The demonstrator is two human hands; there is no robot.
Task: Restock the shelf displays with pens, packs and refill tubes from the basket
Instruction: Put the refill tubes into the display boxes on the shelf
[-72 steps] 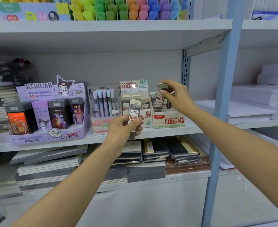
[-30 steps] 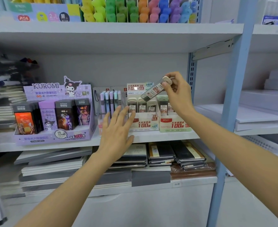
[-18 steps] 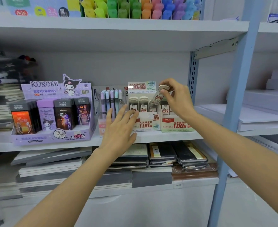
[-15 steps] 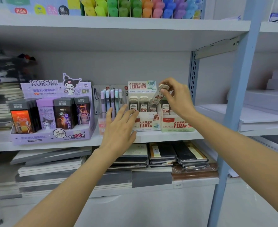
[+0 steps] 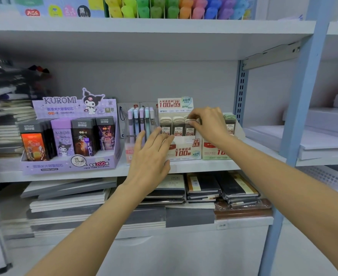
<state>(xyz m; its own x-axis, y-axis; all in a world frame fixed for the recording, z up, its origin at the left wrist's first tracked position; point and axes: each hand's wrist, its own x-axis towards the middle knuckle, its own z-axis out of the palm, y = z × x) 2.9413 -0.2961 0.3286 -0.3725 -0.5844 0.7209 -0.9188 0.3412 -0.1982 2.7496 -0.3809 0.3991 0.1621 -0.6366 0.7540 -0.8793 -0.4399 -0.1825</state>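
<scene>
Head view: right hand pinches a refill tube standing in the white box; left hand spread flat, empty.

The right hand pinches the cap of a refill tube standing third in the white display box; the left hand, fingers spread, rests against the box front.

**Tight row, open air above**

My right hand crowds the white refill box, whose tubes stand packed side by side. The pen display touches its left side, the green box its right. Above the boxes, room lies open up to the upper shelf. My left hand blocks the front.
</scene>
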